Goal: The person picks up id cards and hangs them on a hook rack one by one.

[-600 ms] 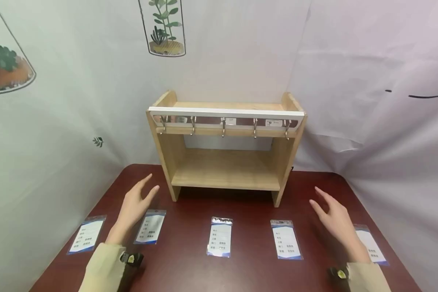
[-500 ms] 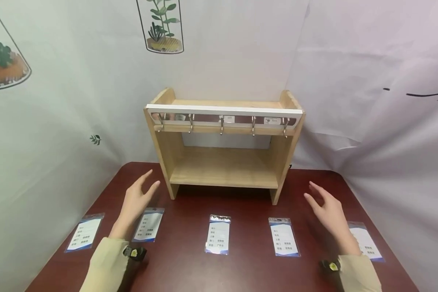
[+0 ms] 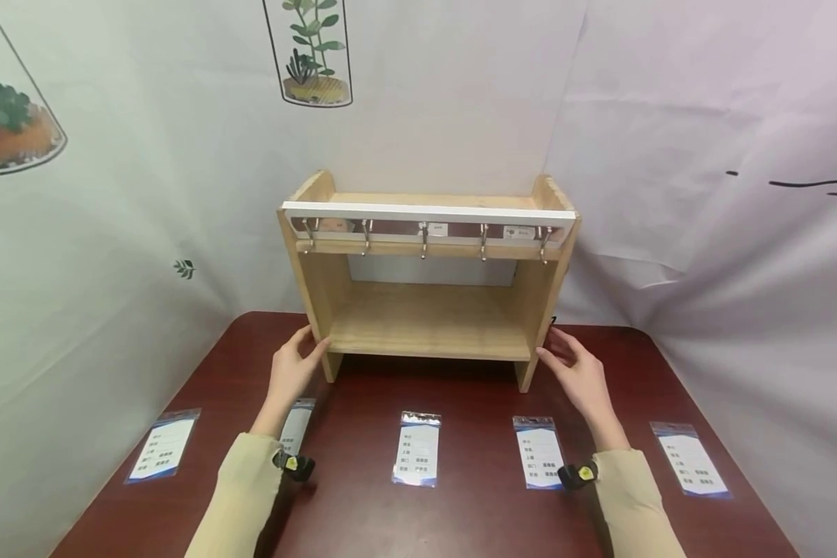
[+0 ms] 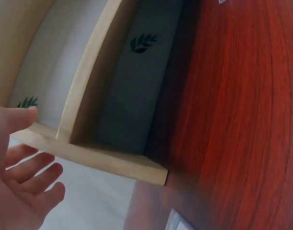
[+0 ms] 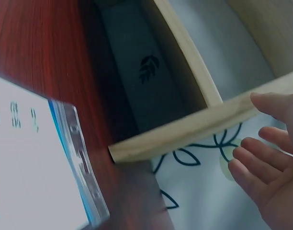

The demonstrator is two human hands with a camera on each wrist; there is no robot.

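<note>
A two-tier wooden shelf (image 3: 425,318) stands on the dark red table, with a white hook rail (image 3: 428,210) across its upper front. My left hand (image 3: 289,376) is at the lower left side panel (image 4: 113,165), thumb toward the inner side and fingers outside. At the right side panel (image 5: 185,127), my right hand (image 3: 584,380) mirrors it, thumb tip at the front edge. Both wrist views show relaxed fingers, with a gap between the right fingers and the wood. Several metal hooks (image 3: 424,242) on the rail hang bare.
Several clear badge holders with white-and-blue cards lie in a row: far left (image 3: 162,447), one partly behind my left forearm (image 3: 296,426), middle (image 3: 417,451), right of middle (image 3: 539,453), far right (image 3: 692,459). White printed cloth (image 3: 669,139) hangs behind and beside the table.
Both hands have moved inward, from the table's sides to the shelf's side panels. My right forearm has come off the far right badge, and my left now overlaps one badge. The shelf stays put.
</note>
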